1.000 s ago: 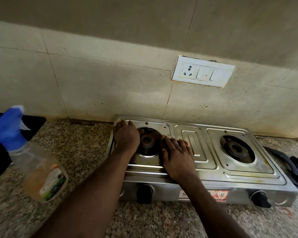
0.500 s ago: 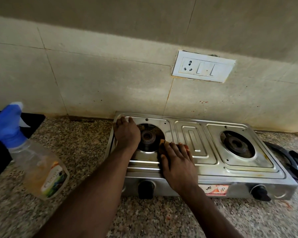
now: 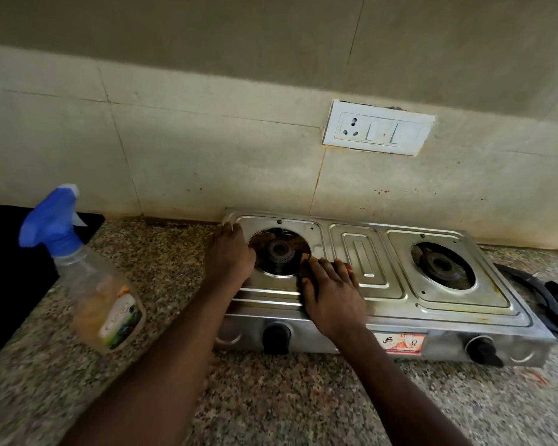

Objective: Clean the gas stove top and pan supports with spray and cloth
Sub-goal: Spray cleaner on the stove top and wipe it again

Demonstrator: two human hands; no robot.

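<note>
A steel two-burner gas stove [image 3: 368, 252] stands on the granite counter against the tiled wall, with both burners bare. My left hand [image 3: 229, 262] rests flat on the stove's back-left corner, beside the left burner [image 3: 279, 251]. With straight fingers, my right hand [image 3: 331, 300] presses a brownish cloth [image 3: 306, 260] onto the steel top just right of that burner. Most of the cloth is hidden under the hand. A clear spray bottle [image 3: 91, 278] with a blue trigger head stands on the counter to the left.
Black pan supports [image 3: 551, 300] lie on the counter off the stove's right end. A black slab [image 3: 10, 268] sits at the far left behind the bottle. A white switch and socket plate [image 3: 379, 128] is on the wall above. Two black knobs [image 3: 276, 336] face front.
My right hand has slid the cloth slightly toward the stove's front edge. My left hand stays at the back-left corner. The view has shifted a little.
</note>
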